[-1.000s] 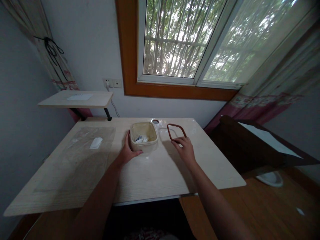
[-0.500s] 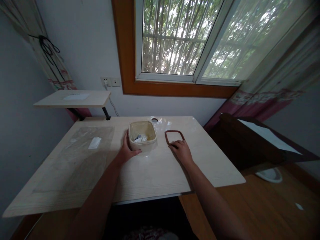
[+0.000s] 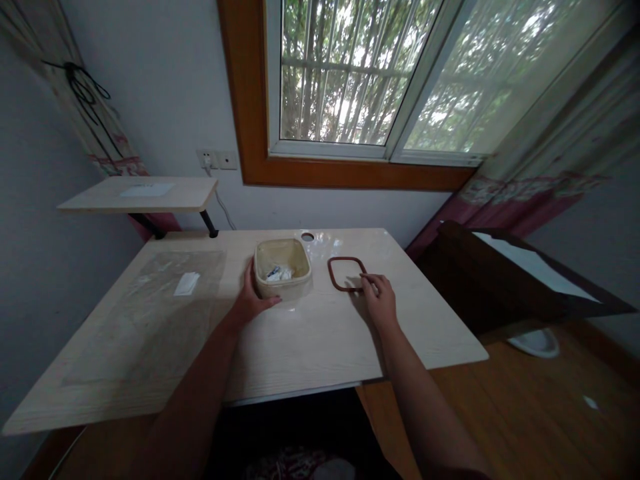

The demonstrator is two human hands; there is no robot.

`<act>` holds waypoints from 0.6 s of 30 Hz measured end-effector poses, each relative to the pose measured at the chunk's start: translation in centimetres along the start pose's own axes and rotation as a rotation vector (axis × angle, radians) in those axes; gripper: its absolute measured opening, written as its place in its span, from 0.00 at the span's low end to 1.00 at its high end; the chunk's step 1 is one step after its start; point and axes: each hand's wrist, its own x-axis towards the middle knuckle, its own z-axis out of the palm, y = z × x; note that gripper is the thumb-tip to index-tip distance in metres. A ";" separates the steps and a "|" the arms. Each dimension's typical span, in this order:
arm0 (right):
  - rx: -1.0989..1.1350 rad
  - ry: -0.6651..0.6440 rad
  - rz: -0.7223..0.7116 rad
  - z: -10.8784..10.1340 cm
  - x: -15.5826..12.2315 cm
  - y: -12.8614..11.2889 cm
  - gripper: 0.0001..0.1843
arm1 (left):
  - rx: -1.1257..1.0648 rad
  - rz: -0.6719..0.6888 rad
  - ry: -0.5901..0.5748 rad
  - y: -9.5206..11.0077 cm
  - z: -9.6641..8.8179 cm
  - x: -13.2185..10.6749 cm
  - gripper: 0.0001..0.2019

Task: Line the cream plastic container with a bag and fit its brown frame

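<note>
A cream square container (image 3: pixel 283 269) stands on the light wooden table (image 3: pixel 310 340) with something white and blue inside it. My left hand (image 3: pixel 251 300) cups the container's near left side, thumb along its front wall. A thin brown square ring (image 3: pixel 346 273) lies flat on the table to the right of the container. My right hand (image 3: pixel 381 301) rests on the table at the ring's near right corner, fingertips touching the ring, fingers loosely extended.
A clear plastic sheet (image 3: pixel 165 293) with a small white card (image 3: pixel 186 283) lies on the table's left half. A small raised shelf (image 3: pixel 137 194) stands at the back left. A dark wooden piece of furniture (image 3: pixel 505 277) stands right of the table, below the window (image 3: pixel 370 73).
The brown ring was tilted up in my right hand; it now lies flat on the table. My right hand has slid to its near right corner. My left hand stays on the container.
</note>
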 end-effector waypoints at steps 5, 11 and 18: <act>-0.001 0.120 0.073 -0.6 0.3 1.8 0.13 | 0.018 0.001 -0.006 0.3 0.0 -0.1 0.67; -0.094 -0.070 -0.046 0.4 0.2 2.2 0.12 | -0.010 -0.004 -0.001 0.7 0.1 0.1 0.68; -0.159 -0.252 -0.132 1.0 0.1 2.0 0.10 | -0.008 -0.028 -0.006 0.9 0.2 0.1 0.68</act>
